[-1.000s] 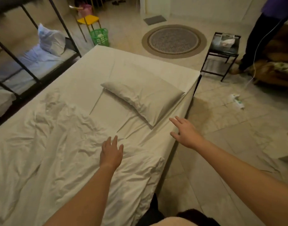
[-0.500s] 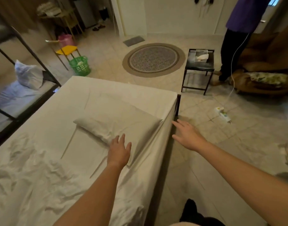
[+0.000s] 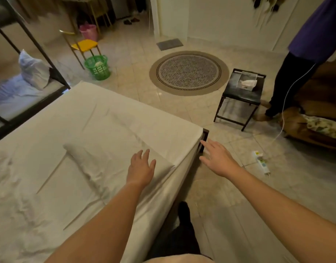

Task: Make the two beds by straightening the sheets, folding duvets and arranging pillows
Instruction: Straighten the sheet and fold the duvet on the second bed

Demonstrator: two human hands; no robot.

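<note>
A wide bed with a cream sheet (image 3: 55, 118) fills the lower left. A cream pillow (image 3: 106, 154) lies flat across it near the right edge. My left hand (image 3: 141, 168) hovers over the pillow's near corner, fingers straight and spread, holding nothing. My right hand (image 3: 217, 158) is stretched out beyond the bed's right edge, close to the dark frame corner (image 3: 204, 137), fingers straight. A crumpled cream duvet (image 3: 17, 215) lies bunched at the lower left. A second bed (image 3: 13, 92) with pale blue bedding and a white pillow (image 3: 33, 70) sits in the bunk frame at far left.
A black side table (image 3: 241, 93) stands right of the bed corner. A person in purple (image 3: 300, 59) stands beyond it by a brown sofa (image 3: 319, 111). A power strip (image 3: 261, 162) lies on the tiles. A round rug (image 3: 189, 73), green basket (image 3: 97, 67) and yellow chair (image 3: 84, 45) lie farther back.
I have moved along the bed toward its head. Both hands have travelled forward; the left now reaches over the pillow's corner and the right nears the frame corner.
</note>
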